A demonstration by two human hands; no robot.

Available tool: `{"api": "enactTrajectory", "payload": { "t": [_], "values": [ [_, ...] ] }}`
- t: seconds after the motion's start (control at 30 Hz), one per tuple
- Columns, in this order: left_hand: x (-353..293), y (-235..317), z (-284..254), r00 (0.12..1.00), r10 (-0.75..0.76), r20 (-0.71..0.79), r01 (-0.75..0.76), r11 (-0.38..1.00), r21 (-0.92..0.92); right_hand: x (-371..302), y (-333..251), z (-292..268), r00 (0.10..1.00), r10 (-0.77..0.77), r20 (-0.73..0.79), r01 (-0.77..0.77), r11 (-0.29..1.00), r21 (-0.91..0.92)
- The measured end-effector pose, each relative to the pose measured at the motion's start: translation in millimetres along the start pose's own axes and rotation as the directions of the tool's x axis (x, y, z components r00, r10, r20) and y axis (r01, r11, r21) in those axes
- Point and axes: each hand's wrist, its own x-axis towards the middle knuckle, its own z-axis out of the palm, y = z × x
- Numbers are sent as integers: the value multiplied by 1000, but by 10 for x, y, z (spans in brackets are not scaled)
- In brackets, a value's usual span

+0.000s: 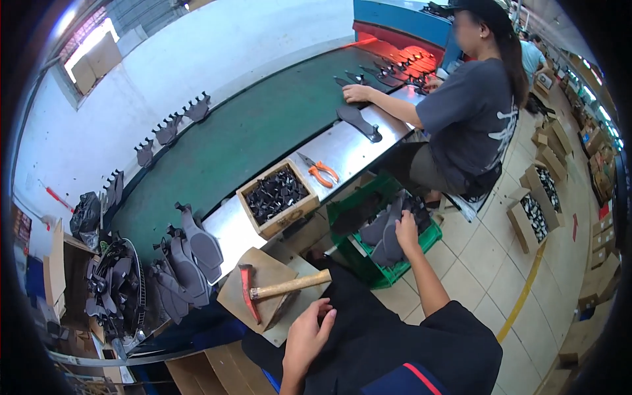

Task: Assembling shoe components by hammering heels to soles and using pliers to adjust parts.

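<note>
Soles point(385, 234), green belt point(204, 158), tiled floor point(484, 263)

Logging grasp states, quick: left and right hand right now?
Left hand: open, nothing visibly held, near the hammer.
Right hand: at a grey sole-shaped piece in the green crate; can't tell if closed.

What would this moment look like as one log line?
Right fingers: at grey soles in green crate | Left fingers: near hammer, nothing seen held | Hammer: lying on tan board
</note>
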Motion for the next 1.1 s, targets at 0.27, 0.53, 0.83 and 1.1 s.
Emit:
{"api": "enactTrajectory", "payload": {
  "t": [0.27,0.53,0.83,1.1],
  "values": [
    [-207,-236,-213,975,-179,-135,140,957,-253,780,-1432,-286,932,-192,-307,193,981,-28],
    [27,-207,-276,983,-23,-181,-40,940,-338,2840,-1649,-493,966,-255,-38,257,946,197],
    [297,171,-552,545,556,-628,-126,795,594,-487,-3531,-2013,654,-638,406,-603,-116,789],
    [-296,19,-1000,364,560,-744,-459,803,380,-1106,-3589,-2141,170,-975,146,-144,122,982]
  ]
}}
